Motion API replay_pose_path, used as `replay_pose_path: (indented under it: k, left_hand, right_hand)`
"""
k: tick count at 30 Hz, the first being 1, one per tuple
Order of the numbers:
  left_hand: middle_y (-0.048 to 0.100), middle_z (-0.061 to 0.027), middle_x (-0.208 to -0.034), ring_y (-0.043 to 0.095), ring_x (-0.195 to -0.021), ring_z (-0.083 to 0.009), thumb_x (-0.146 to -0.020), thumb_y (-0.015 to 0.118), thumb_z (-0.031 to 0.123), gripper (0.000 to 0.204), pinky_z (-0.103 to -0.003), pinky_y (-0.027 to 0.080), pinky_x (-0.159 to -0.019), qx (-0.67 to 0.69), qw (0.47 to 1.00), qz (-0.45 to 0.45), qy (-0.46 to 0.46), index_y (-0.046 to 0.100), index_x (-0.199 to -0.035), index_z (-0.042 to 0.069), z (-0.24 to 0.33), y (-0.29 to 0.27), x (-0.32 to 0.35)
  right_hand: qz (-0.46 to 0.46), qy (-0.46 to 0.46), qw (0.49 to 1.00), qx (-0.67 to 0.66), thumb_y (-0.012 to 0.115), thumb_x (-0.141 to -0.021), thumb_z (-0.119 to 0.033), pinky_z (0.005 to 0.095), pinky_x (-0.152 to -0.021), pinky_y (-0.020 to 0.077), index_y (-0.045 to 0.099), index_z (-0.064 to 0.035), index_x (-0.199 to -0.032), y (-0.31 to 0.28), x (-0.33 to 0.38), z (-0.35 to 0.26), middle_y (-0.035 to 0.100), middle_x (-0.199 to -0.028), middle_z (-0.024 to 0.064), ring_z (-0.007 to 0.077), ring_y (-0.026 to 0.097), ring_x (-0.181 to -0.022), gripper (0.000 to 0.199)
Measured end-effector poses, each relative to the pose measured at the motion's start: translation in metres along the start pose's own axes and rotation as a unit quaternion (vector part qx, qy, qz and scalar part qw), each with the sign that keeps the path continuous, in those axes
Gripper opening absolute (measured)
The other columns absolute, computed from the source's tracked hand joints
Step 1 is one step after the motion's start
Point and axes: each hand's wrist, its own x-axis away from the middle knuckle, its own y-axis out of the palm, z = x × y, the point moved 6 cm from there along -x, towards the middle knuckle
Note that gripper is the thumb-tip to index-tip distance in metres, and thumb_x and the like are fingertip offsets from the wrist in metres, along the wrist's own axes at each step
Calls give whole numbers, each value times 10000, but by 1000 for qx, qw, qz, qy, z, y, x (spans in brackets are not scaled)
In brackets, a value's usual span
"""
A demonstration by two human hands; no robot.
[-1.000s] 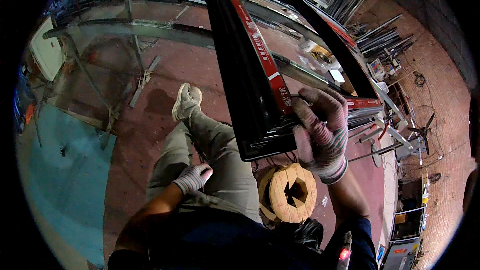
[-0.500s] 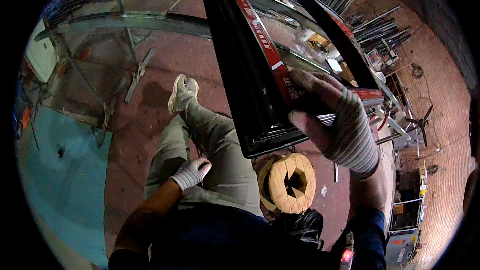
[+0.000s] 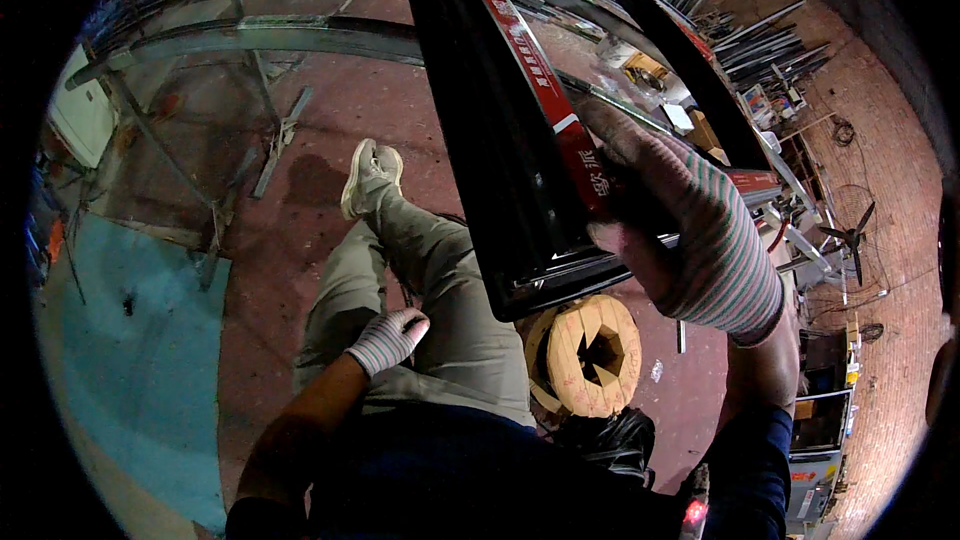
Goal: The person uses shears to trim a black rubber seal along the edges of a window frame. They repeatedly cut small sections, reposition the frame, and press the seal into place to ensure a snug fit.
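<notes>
A black window frame (image 3: pixel 520 210), with red printed tape along its faces, stands tilted in front of me on the right. My right hand (image 3: pixel 700 230), in a striped knit glove with bare or dark fingertips, grips its near corner. The fingers lie over the taped bar and the thumb sits lower; part of the grip is hidden behind the hand. On my lap rests my left hand (image 3: pixel 390 340) in a similar glove. Its fingers are curled in and nothing shows in them. Below the frame's corner is a yellowish ring-shaped roll (image 3: pixel 594 355).
Metal racks (image 3: pixel 260 45) span the far left. A teal sheet (image 3: pixel 140 360) covers floor at left. Bundled metal profiles (image 3: pixel 770 50) lie far right, near a standing fan (image 3: pixel 850 237). A black bag (image 3: pixel 610 445) sits beside me, by the roll. My legs stretch ahead.
My right hand has shifted slightly to the right, and its fingers reach a bit farther up the taped bar. The frame has barely moved; my left hand stays on my lap.
</notes>
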Motion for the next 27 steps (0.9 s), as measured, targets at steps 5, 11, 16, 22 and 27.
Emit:
replay_pose_path:
  k: [5,11,16,22,27]
  left_hand:
    - [713,-138,-928,675,-858,-283,-967,570,391,354,-387,526,-785,12,1000,-10,-13,687,-1105,87,7,-2,2]
    - [710,-140,-926,676,-853,-283,-969,572,382,347,-387,528,-783,-1,1000,8,14,685,-1108,86,-6,3,-3]
    - [704,-152,-912,675,-849,-285,-972,572,371,349,-398,530,-774,20,1000,-8,-10,676,-1122,74,-1,1,-1]
    - [700,-152,-868,674,-811,-274,-974,575,364,343,-391,527,-746,14,1000,5,10,672,-1113,66,10,-2,1]
    - [694,-146,-825,668,-765,-267,-971,581,363,333,-384,523,-713,2,1000,25,11,674,-1101,71,9,-3,2]
  right_hand:
    - [-8,-10,999,-49,745,-875,-263,393,-935,505,481,26,-1398,-3,3,12,608,-1222,218,315,630,-1099,653]
    - [8,-18,999,-36,749,-858,-200,410,-923,510,482,26,-1389,-4,6,12,607,-1192,234,368,623,-1096,635]
    - [-19,-48,993,110,673,-898,-157,408,-922,514,451,20,-1424,0,-1,-4,584,-1252,242,342,615,-1145,598]
    - [-19,-33,999,2,737,-869,-337,405,-887,523,477,21,-1408,-5,0,10,615,-1209,232,345,647,-1080,698]
    - [-26,-86,995,36,714,-874,-367,404,-878,539,480,7,-1414,-4,-4,5,620,-1222,240,354,663,-1058,697]
